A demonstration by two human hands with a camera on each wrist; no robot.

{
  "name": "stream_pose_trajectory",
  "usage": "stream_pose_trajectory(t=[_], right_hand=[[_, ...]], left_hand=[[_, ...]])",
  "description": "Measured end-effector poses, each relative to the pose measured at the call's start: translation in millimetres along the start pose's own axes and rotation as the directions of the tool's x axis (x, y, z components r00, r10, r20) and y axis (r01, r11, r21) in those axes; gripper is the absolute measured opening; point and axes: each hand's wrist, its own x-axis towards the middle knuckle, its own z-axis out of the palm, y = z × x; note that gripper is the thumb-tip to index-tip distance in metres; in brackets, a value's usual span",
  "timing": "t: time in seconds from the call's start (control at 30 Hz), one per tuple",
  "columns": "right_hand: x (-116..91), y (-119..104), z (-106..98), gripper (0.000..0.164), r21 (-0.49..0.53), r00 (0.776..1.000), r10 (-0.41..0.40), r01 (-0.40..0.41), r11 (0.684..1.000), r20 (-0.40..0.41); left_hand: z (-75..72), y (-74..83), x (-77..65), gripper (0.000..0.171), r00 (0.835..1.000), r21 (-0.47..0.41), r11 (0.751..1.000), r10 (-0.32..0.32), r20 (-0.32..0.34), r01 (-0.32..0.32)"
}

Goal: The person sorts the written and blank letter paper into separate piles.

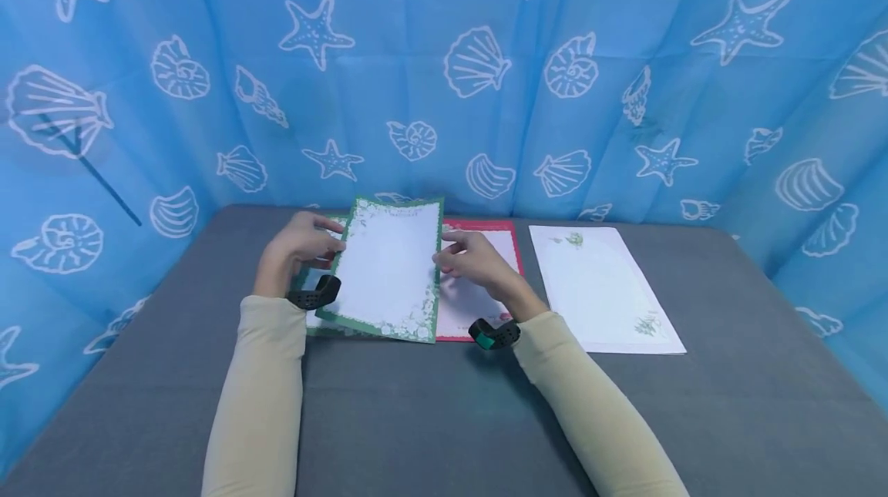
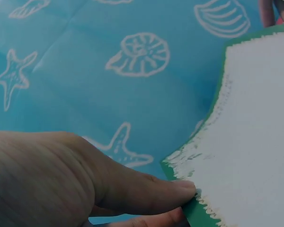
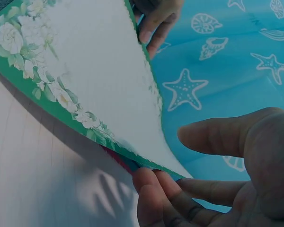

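Note:
A sheet of stationery paper with a green floral border (image 1: pixel 391 270) is raised, slightly tilted, over other sheets. My left hand (image 1: pixel 301 239) pinches its left edge; in the left wrist view the thumb (image 2: pixel 156 194) lies on the front, fingers behind. At the opposite edge is my right hand (image 1: pixel 479 256), its fingertips (image 3: pixel 149 184) against the edge and its thumb held apart from the paper. Beneath the raised sheet, a red-bordered sheet (image 1: pixel 486 293) shows on the right and another green-bordered sheet (image 1: pixel 326 324) on the left.
White sheets with small green plant prints (image 1: pixel 600 289) lie on the grey table cover (image 1: pixel 430 420), right of the red-bordered sheet. A blue curtain (image 1: pixel 388 81) with white shells and starfish hangs behind the table and along its sides.

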Motion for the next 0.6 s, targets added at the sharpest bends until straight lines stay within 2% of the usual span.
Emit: stream_pose_trajectory(t=[0.3,0.6], right_hand=[[19.6,-0.8,23.4,0.056,0.064,0.997,0.079,-0.078,0.995,-0.005],[31.8,-2.6,41.5,0.055,0.052,0.998,0.062,-0.061,0.997,-0.022]], left_hand=[[-11.7,-9.5,-1.7,0.045,0.996,0.008,0.997,-0.074,-0.042,0.074],[-16.0,-11.8,-1.4,0.042,0.994,0.054,0.994,-0.087,-0.066,0.091]])
